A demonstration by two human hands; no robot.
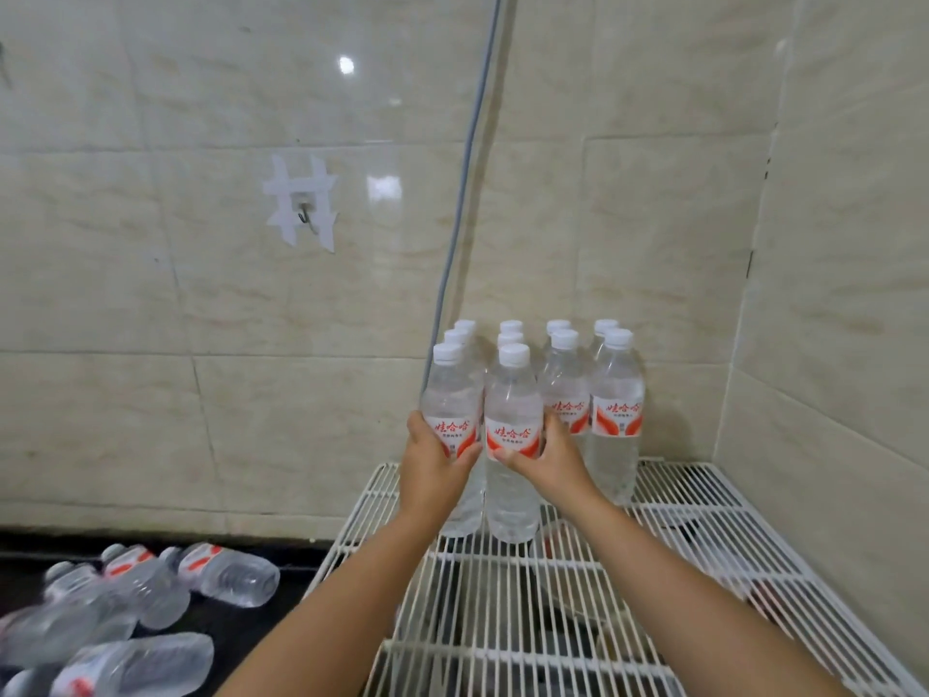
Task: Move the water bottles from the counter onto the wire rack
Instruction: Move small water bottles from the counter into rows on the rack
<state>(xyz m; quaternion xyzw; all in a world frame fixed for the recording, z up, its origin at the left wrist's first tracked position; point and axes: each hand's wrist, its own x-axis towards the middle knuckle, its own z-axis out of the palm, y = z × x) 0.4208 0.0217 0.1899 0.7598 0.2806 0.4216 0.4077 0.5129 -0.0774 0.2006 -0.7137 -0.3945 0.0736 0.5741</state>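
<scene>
Several clear water bottles with white caps and red-and-white labels stand upright in rows at the back of the white wire rack (704,535). My left hand (432,465) grips the front-left bottle (450,394) around its label. My right hand (553,460) grips the bottle beside it (513,394), also at the label. Both bottles stand on the rack, touching each other. Several more bottles (226,573) lie on their sides on the dark counter (281,616) at the lower left.
Beige tiled walls close in behind and to the right of the rack. A grey cable (467,193) runs down the wall to the bottles. A metal hook (303,216) is taped to the wall on the left. The rack's front half holds no bottles.
</scene>
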